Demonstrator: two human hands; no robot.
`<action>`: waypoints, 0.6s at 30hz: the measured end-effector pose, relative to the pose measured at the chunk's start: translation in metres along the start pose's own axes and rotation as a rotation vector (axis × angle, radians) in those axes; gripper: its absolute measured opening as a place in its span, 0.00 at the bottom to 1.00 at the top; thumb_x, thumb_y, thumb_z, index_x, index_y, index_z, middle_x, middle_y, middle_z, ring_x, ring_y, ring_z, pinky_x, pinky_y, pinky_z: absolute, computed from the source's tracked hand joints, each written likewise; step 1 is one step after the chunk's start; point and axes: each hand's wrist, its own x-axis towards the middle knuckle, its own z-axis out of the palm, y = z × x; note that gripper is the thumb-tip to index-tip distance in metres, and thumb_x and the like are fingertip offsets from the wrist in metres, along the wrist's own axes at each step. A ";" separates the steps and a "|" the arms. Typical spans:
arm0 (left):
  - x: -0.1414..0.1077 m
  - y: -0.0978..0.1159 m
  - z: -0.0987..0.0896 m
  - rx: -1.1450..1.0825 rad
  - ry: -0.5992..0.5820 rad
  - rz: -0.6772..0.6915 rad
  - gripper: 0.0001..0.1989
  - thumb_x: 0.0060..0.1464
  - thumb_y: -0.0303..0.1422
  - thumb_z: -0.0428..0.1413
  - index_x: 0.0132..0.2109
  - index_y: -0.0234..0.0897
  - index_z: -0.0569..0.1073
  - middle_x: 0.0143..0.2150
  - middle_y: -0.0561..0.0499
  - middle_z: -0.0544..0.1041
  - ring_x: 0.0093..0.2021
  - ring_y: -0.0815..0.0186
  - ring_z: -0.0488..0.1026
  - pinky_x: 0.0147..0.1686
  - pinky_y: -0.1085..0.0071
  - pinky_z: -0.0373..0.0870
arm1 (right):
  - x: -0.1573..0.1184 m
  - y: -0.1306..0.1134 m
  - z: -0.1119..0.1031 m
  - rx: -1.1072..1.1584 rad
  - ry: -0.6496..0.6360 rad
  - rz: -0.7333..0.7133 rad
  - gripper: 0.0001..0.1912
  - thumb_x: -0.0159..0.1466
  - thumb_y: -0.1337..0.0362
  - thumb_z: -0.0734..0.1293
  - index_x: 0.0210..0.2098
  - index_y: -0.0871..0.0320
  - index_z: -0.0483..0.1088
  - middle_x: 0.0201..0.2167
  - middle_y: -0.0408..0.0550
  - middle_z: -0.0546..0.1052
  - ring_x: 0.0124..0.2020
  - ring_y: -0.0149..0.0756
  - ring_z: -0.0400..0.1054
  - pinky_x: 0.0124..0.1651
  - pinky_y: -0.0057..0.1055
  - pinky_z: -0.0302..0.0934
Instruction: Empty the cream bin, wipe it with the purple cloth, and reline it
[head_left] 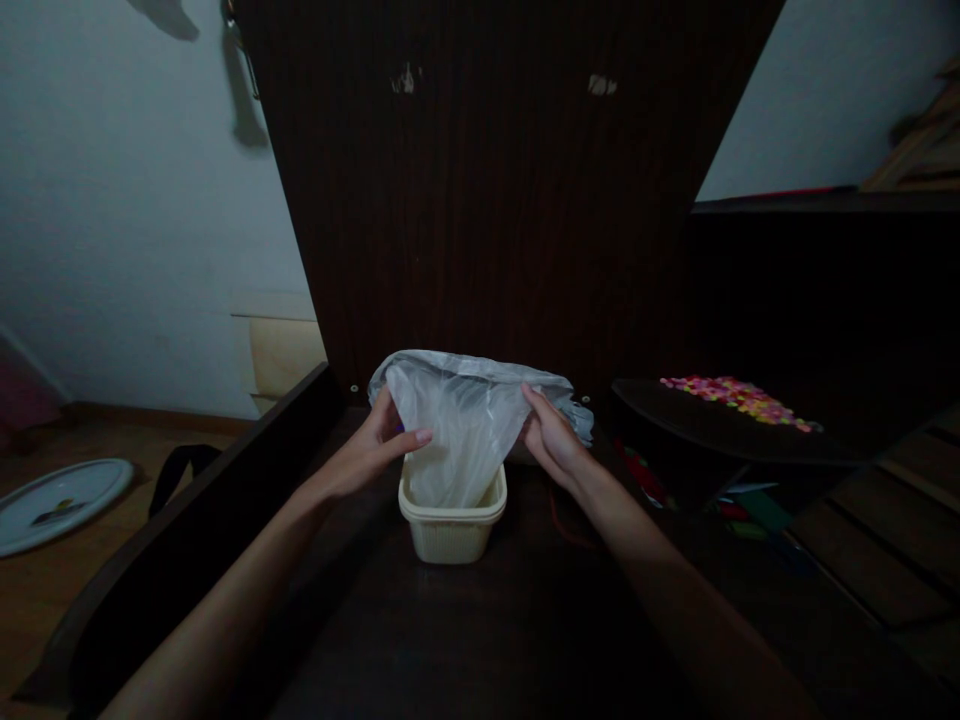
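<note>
A thin translucent plastic bag is spread between my two hands, its lower part hanging down into a small cream plastic bin. The bin stands upright on the dark wooden surface. My left hand grips the bag's left side, the thumb stretched across toward the bin's rim. On the right, my right hand holds the bag's other side, fingers closed on the film. Behind the bag lies a grey plastic bundle, whose makeup I cannot make out.
A tall dark wooden panel rises behind the bin. Left is a low dark side board; beyond it a white round lid lies on the floor. Right, a dark shelf bears a string of pink and yellow pieces.
</note>
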 end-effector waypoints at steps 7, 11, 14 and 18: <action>0.012 0.025 0.018 0.396 -0.102 0.188 0.56 0.37 0.47 0.75 0.70 0.37 0.60 0.68 0.37 0.67 0.71 0.38 0.60 0.73 0.41 0.51 | 0.000 -0.031 0.041 0.052 -0.079 -0.107 0.18 0.55 0.49 0.75 0.36 0.55 0.74 0.38 0.48 0.84 0.48 0.48 0.78 0.54 0.43 0.72; 0.025 0.022 0.023 0.540 -0.100 0.352 0.38 0.42 0.44 0.72 0.58 0.34 0.73 0.62 0.37 0.74 0.67 0.38 0.66 0.70 0.43 0.57 | -0.009 -0.053 0.064 0.097 -0.250 -0.100 0.15 0.57 0.51 0.74 0.35 0.56 0.76 0.36 0.47 0.84 0.49 0.49 0.78 0.55 0.45 0.71; 0.030 0.024 0.022 0.535 0.052 0.416 0.11 0.51 0.33 0.60 0.42 0.36 0.77 0.48 0.41 0.80 0.51 0.50 0.77 0.56 0.54 0.73 | -0.015 -0.064 0.069 0.065 -0.254 -0.144 0.16 0.57 0.51 0.74 0.35 0.56 0.77 0.34 0.47 0.83 0.48 0.49 0.78 0.53 0.45 0.72; 0.028 0.036 0.019 0.492 0.382 0.450 0.04 0.48 0.27 0.52 0.32 0.38 0.71 0.35 0.50 0.77 0.35 0.62 0.73 0.39 0.68 0.72 | -0.017 -0.067 0.062 -0.058 -0.090 -0.269 0.19 0.56 0.49 0.75 0.37 0.57 0.74 0.37 0.48 0.83 0.47 0.47 0.78 0.52 0.43 0.71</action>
